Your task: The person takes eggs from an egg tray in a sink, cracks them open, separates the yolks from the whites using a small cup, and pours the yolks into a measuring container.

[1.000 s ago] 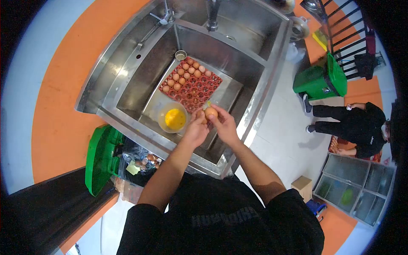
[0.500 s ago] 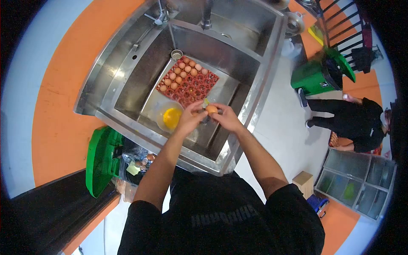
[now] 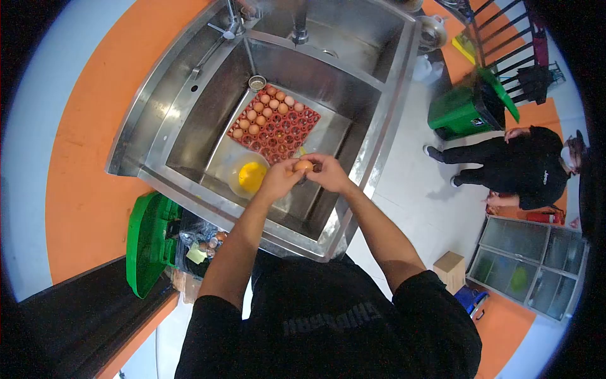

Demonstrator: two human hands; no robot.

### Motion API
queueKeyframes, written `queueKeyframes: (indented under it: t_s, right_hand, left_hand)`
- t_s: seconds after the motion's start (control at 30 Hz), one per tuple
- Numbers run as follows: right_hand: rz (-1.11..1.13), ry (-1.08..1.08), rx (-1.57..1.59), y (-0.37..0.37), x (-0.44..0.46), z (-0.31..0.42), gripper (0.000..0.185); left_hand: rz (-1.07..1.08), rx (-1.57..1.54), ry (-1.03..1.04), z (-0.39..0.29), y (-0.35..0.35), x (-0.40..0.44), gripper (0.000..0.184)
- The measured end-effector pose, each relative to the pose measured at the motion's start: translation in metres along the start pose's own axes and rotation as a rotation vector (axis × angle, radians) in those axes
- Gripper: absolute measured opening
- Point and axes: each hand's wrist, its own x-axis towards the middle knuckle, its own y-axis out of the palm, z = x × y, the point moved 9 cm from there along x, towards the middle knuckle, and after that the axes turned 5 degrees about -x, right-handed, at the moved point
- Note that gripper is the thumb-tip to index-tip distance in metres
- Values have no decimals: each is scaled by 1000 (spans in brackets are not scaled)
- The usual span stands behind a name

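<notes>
Nearer the tray [image 3: 291, 130] than before, the left hand [image 3: 279, 180] meets the right hand [image 3: 329, 174], both pinching an egg [image 3: 303, 166] with their fingertips, apparently for gentle control, over the sink [image 3: 331, 124] beside the bowl [image 3: 233, 179], presumably so drips stay inside.

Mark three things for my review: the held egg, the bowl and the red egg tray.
Held egg [image 3: 303, 166]: head view, visible middle of shell.
Bowl [image 3: 233, 179]: head view, left wall.
Red egg tray [image 3: 281, 136]: head view, unfilled cells.
</notes>
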Motion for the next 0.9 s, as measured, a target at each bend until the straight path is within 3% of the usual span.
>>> queueKeyframes:
  t_s: [0.23, 0.33, 0.5, 0.73, 0.9]
  right_hand:
    - [-28, -75, -226, 1, 4, 0, 48]
    - [-15, -212, -236, 2, 6, 6, 51]
    - [4, -99, -194, 4, 4, 6, 47]
    - [-44, -203, -353, 1, 3, 15, 45]
    - [12, -96, -358, 3, 5, 9, 47]
  left_hand:
    - [-52, 120, 100, 7, -1, 4, 36]
    - [-43, 54, 119, 15, -2, 6, 35]
    - [-6, -20, 60, 32, 3, 9, 36]
    - [-133, 251, 161, 22, 1, 9, 36]
    - [-191, 485, 189, 10, 3, 11, 39]
